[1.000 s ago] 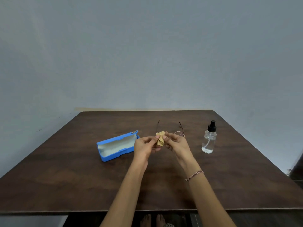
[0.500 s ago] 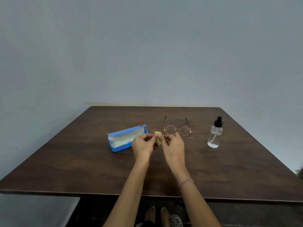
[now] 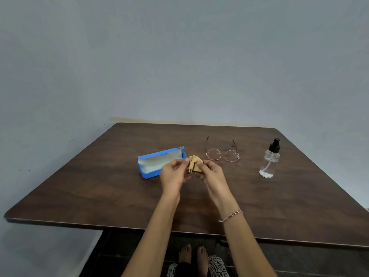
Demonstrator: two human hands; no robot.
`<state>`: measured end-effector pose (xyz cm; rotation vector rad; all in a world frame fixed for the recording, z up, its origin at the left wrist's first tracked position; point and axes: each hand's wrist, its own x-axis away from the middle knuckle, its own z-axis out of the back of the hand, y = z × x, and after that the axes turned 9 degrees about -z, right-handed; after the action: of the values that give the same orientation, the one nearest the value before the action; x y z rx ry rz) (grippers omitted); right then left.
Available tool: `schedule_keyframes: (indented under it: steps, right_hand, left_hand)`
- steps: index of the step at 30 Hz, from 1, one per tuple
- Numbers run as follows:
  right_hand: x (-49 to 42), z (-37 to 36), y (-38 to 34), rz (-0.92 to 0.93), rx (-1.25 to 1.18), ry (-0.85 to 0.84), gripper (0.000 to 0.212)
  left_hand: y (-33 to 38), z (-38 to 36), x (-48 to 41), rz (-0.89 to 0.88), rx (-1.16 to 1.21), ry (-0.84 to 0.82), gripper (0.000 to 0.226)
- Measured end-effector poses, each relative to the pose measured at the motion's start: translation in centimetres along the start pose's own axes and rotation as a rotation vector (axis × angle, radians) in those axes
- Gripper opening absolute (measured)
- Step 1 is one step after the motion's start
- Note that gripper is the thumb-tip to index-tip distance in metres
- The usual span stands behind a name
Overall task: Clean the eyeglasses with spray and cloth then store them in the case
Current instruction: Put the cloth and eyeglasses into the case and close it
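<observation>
A small tan cloth (image 3: 194,164) is bunched between my two hands above the table. My left hand (image 3: 174,174) pinches its left side and my right hand (image 3: 211,174) pinches its right side. Round metal-rimmed eyeglasses (image 3: 222,153) lie on the table just behind my right hand, arms unfolded and pointing away. A blue glasses case (image 3: 159,161) lies open with a pale lining, to the left of the cloth and partly behind my left hand. A clear spray bottle (image 3: 269,160) with a black nozzle stands upright at the right.
The dark wooden table (image 3: 99,196) stands against a plain grey wall. Its front edge runs across the lower view, and bare feet (image 3: 192,256) show on the floor below it.
The view has shifted, so everything sits further right. Both hands have kept hold of the cloth and worked it open a little; the glasses, hidden behind the hands a second ago, show fully.
</observation>
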<state>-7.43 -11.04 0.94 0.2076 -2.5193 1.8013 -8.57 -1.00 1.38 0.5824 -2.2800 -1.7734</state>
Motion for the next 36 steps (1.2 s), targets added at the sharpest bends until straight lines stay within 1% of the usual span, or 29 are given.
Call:
schedule_keyframes:
  steps: [5, 7, 10, 15, 17, 18, 20, 21, 22, 25, 27, 29, 31, 32, 34, 36]
  right_hand:
    - [0.2, 0.4, -0.2, -0.107, -0.161, -0.08, 0.022]
    - [0.3, 0.3, -0.3, -0.129, -0.138, -0.09, 0.023]
    - [0.2, 0.3, -0.2, -0.117, -0.091, -0.05, 0.016]
    - [0.2, 0.7, -1.0, -0.112, -0.118, -0.068, 0.016]
    - [0.3, 0.6, -1.4, -0.105, -0.108, -0.069, 0.016]
    - [0.3, 0.5, -1.6, -0.093, -0.1, -0.063, 0.018]
    - [0.3, 0.3, -1.9, -0.054, -0.037, -0.045, 0.021]
    - [0.3, 0.3, -2.1, -0.034, 0.017, -0.046, 0.021]
    - [0.2, 0.2, -2.2, -0.019, 0.076, -0.054, 0.02]
    - [-0.1, 0.1, -2.6, 0.024, 0.254, -0.037, 0.024]
    - [-0.3, -0.1, -2.9, 0.071, 0.405, 0.015, 0.024]
    - [-0.4, -0.4, -3.2, 0.128, 0.594, 0.048, 0.022]
    - [-0.8, -0.7, -3.4, 0.133, 0.66, 0.041, 0.022]
    - [-0.9, -0.8, -3.4, 0.099, 0.611, 0.021, 0.023]
    - [-1.2, -0.8, -3.6, -0.012, 0.425, -0.028, 0.022]
    - [-1.6, -0.5, -3.9, -0.104, 0.295, -0.031, 0.02]
  left_hand:
    - [-0.1, 0.5, -0.1, -0.029, -0.062, -0.034, 0.008]
    - [-0.2, 0.5, -0.1, -0.073, -0.101, -0.057, 0.01]
    - [-0.4, 0.3, 0.0, -0.104, -0.169, -0.04, 0.013]
    - [-0.2, 0.6, -0.1, -0.001, -0.01, -0.002, 0.017]
    - [-0.2, 0.6, 0.0, -0.007, -0.021, 0.031, 0.019]
    - [-0.3, 0.6, 0.1, -0.034, -0.078, 0.056, 0.019]
    - [-0.3, 0.5, 0.2, -0.101, -0.218, 0.07, 0.015]
    - [-0.2, 0.5, 0.2, -0.108, -0.242, 0.044, 0.013]
    - [-0.1, 0.5, 0.3, -0.084, -0.213, 0.001, 0.012]
    - [0.6, 0.5, 0.3, 0.075, 0.005, -0.105, 0.012]
    - [0.9, 0.7, 0.1, 0.153, 0.11, -0.117, 0.016]
    - [0.9, 0.8, -0.1, 0.186, 0.161, -0.119, 0.02]
    - [1.0, 1.1, -0.3, 0.189, 0.178, -0.128, 0.02]
    - [1.0, 1.3, -0.3, 0.184, 0.183, -0.129, 0.019]
    - [1.0, 1.7, -0.5, 0.176, 0.185, -0.118, 0.017]
    - [1.2, 2.5, -1.0, 0.178, 0.168, -0.077, 0.016]
